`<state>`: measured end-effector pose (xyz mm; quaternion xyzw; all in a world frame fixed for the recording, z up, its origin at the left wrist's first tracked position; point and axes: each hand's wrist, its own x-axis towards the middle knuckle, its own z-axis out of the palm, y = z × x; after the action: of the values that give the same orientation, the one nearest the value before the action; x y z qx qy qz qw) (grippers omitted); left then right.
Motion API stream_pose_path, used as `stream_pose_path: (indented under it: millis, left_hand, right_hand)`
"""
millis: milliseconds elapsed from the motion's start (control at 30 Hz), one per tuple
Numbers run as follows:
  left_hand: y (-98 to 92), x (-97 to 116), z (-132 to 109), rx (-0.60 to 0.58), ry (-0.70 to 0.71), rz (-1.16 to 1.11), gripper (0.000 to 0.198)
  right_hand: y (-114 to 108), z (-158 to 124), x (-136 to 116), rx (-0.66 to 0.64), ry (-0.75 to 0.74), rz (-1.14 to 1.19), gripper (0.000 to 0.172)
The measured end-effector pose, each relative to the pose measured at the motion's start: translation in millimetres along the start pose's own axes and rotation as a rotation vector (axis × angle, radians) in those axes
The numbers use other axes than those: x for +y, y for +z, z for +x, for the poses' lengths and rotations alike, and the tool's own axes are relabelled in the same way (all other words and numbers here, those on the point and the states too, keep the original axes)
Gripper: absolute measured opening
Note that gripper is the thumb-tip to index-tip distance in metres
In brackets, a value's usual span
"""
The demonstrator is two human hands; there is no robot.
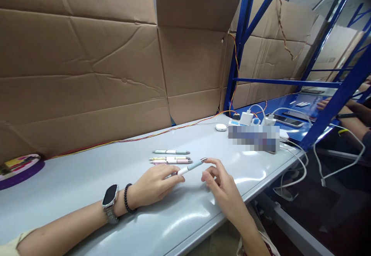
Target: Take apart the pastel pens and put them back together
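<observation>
My left hand pinches a light blue and white pen between thumb and fingers. The pen is tilted, its silver tip up and to the right. At that tip is the stretched index fingertip of my right hand, seemingly touching it. The thumb of that hand stays apart from the index finger, and the other fingers are loosely curled around nothing. Just beyond my left hand, several pens lie side by side on the white table. One is a grey-green and white pen; nearest is a pink and white pen.
A power strip with white chargers and cables stands at the right rear, beside a white earbud case. Cardboard walls the back. A blue metal frame rises on the right; past it a co-worker's arm shows.
</observation>
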<state>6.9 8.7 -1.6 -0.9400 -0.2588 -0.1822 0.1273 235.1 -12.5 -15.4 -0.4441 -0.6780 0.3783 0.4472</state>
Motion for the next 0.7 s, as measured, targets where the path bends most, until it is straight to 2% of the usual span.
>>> stream_pose_path:
  millis: [67,233,400,533,700]
  left_hand:
    - [1.5,-12,-1,-0.005,-0.086,0.04,0.027]
    - [5.6,-39,-2,-0.136,-0.277,-0.016,0.027]
    - [5.5,-45,-4,-0.165,-0.305,-0.041,0.023]
    - [6.6,-51,-5,-0.18,-0.409,-0.072,0.04]
    - [6.5,-56,-4,-0.204,-0.448,-0.182,0.034]
  right_hand:
    - [0,0,0,0.002,0.009,0.009,0.034]
    - [0,0,3,0.0,-0.001,-0.03,0.029]
    - [0,0,3,-0.021,-0.009,-0.069,0.026]
    - [0,0,2,-0.018,-0.007,-0.081,0.025]
    - [1,0,1,-0.029,-0.023,-0.102,0.023]
